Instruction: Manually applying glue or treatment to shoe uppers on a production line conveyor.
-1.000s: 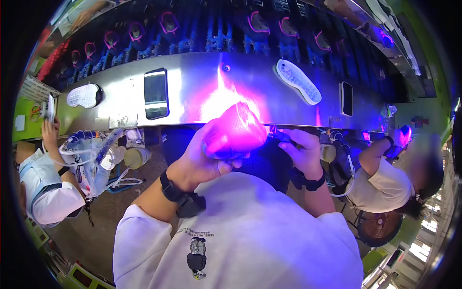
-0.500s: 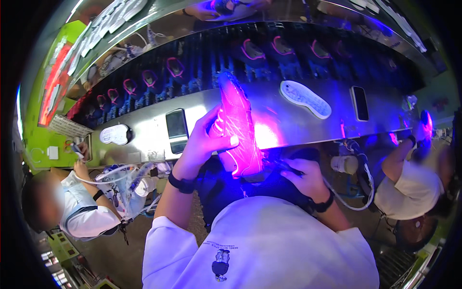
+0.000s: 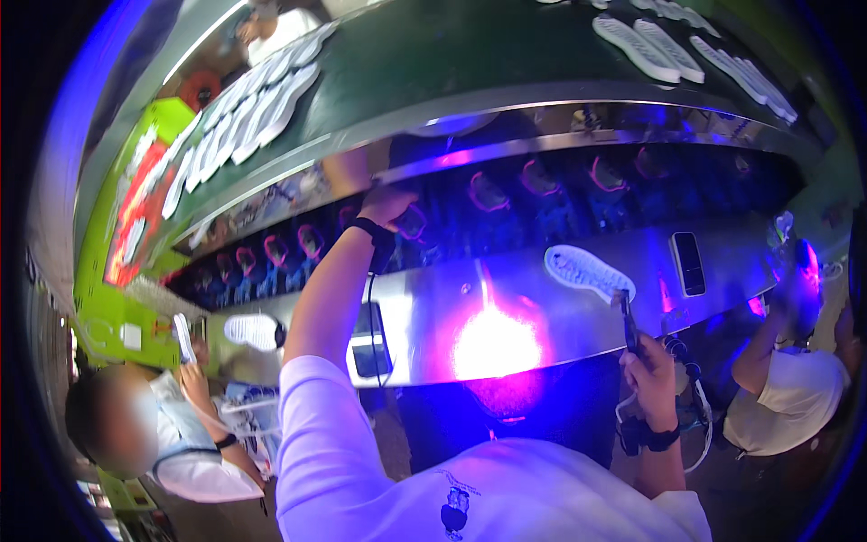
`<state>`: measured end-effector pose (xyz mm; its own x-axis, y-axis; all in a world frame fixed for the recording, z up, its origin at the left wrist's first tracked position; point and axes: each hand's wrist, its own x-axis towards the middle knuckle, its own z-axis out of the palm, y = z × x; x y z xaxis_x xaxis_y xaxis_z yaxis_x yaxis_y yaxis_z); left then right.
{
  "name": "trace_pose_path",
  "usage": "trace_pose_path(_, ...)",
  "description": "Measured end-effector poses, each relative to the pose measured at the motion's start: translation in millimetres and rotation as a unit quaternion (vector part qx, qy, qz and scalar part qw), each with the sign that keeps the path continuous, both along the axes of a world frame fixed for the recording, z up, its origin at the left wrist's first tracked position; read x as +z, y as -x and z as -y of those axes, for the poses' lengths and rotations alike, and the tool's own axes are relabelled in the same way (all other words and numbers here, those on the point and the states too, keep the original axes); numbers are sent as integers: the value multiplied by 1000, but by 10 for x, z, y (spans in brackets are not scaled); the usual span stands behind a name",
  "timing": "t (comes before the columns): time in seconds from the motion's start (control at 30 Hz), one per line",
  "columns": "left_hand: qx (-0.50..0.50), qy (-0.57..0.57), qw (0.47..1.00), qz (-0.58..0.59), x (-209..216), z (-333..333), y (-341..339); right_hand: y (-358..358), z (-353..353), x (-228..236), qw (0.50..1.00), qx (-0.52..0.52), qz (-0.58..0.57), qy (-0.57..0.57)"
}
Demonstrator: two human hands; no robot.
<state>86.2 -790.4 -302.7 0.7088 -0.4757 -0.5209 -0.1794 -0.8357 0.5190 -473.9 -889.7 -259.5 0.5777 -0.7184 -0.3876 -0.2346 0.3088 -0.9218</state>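
My left hand [image 3: 388, 206] is stretched out to the row of shoes behind the metal worktop. Its fingers bend around a dark shoe [image 3: 413, 222] with a pink-lit collar; the fingertips are partly hidden. At the worktop's front edge my right hand [image 3: 648, 366] grips a brush [image 3: 629, 330] by its dark handle, bristles up. The bristle end overlaps the near end of a white shoe sole [image 3: 578, 268] lying on the worktop; whether they touch, I cannot tell.
Several dark shoes [image 3: 489, 192] stand along the recessed row. Behind it, a green belt [image 3: 433, 54] carries white soles [image 3: 637, 50]. Phones [image 3: 688, 264] [image 3: 370, 341] lie on the worktop [image 3: 433, 312], where a bright pink-violet light falls. Co-workers sit at left [image 3: 199, 452] and right [image 3: 784, 388].
My left hand has carried the shoe from in front of me forward to the row. My right hand has moved right and raised the brush near the sole. The view has tilted up.
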Motion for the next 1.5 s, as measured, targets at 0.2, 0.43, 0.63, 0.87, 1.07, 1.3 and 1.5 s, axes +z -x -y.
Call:
trace_pose_path(0.2,-189,162,924,290,-1342,574,-732,160,27,-169,995,-32,-82,46)
trace_pose_path(0.43,-285,1,901,326,-688,2186,611,161,42,-324,978,-2,-100,181)
trace_pose_path(0.63,-211,3,940,268,-1192,2339,632,114,-15,-314,954,-4,-52,294)
trace_pose_path(0.87,-119,52,991,31,-125,1710,1365,323,-78,-507,983,-51,-39,170)
trace_pose_path(1.07,-452,45,883,115,551,130,2282,321,-32,-678,991,-54,-12,119)
trace_pose_path(1.3,-620,30,727,292,313,-732,2690,93,-82,-417,988,-36,60,137)
trace_pose_path(1.5,-564,66,700,432,-167,-832,3022,85,-270,-160,985,-41,85,143)
